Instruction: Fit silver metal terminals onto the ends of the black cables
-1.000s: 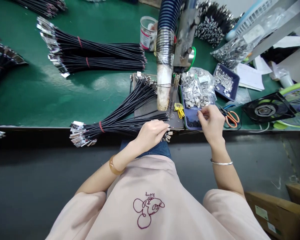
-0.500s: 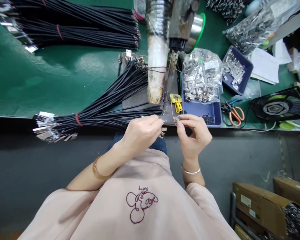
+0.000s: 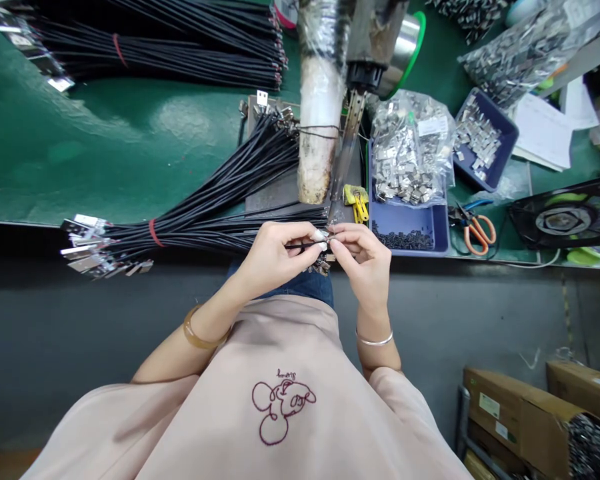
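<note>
My left hand [image 3: 275, 257] is closed in a pinch on a black cable [image 3: 294, 247] near its end. My right hand [image 3: 364, 260] pinches a small metal connector [image 3: 331, 238] at that cable's tip. The fingertips of both hands almost meet there and hide most of the part. Just beyond them, a tied bundle of black cables [image 3: 200, 233] lies along the table edge, its wire ends close to my fingers. More silver connectors [image 3: 321, 267] hang below my left fingers at the edge. A metal soldering tool [image 3: 347, 147] slants down behind my hands.
A white wrapped pipe [image 3: 321, 120] stands over the work plate. To the right are a blue tray [image 3: 440, 230] with bagged connectors [image 3: 413, 160] and small black parts, orange-handled pliers [image 3: 477, 235], a smaller tray [image 3: 500, 150] and a fan [image 3: 570, 217]. More cable bundles [image 3: 180, 57] lie back left.
My right hand has moved left, bringing the small metal connector to my left fingertips. My left hand has turned slightly, and a black cable now shows between its fingers.
</note>
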Demonstrator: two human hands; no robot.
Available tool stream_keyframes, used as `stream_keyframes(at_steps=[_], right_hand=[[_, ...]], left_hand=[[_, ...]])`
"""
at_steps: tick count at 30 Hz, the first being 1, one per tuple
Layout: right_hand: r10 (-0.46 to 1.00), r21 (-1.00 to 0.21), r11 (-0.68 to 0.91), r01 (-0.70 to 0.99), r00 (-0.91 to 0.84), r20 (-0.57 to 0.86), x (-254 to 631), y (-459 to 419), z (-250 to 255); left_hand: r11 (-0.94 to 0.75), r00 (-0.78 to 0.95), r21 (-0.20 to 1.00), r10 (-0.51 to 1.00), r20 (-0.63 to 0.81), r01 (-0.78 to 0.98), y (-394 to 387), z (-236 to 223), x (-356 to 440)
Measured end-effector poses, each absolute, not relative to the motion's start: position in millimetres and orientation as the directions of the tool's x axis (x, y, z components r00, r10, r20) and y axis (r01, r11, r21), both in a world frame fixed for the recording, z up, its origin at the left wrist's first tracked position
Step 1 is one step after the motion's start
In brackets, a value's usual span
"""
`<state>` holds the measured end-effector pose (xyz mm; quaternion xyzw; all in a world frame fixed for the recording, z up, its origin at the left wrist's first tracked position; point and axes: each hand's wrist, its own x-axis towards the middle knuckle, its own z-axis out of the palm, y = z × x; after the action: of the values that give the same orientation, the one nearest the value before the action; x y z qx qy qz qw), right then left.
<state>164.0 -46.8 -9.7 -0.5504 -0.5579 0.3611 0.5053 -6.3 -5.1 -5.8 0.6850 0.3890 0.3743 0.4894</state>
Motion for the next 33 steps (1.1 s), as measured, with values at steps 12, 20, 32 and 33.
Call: stream_keyframes(at_steps=[12, 20, 32, 33], right_hand=[[0.758, -0.576, 0.41, 0.707, 0.087, 0.647, 147, -52, -20], [0.771, -0.696, 0.477, 0.536, 0.124, 0.624, 161, -57, -11], [0.726, -0.631, 0.456, 0.628, 0.148, 0.671, 156, -53, -11], [0.715, -0.597, 0.479, 0.643, 0.109, 0.691, 156, -53, -11]], left_hand=[[-0.099, 0.386, 0.988, 0.921, 0.046, 0.12, -6, -8, -6], [-0.023, 0.39, 1.0, 0.921, 0.016, 0.011, -2, -2, -6], [0.067, 0.351, 0.997, 0.935, -0.049, -0.039, -2, -6, 1], [0.064, 0.344, 0.997, 0.938, -0.046, -0.041, -2, -6, 1]])
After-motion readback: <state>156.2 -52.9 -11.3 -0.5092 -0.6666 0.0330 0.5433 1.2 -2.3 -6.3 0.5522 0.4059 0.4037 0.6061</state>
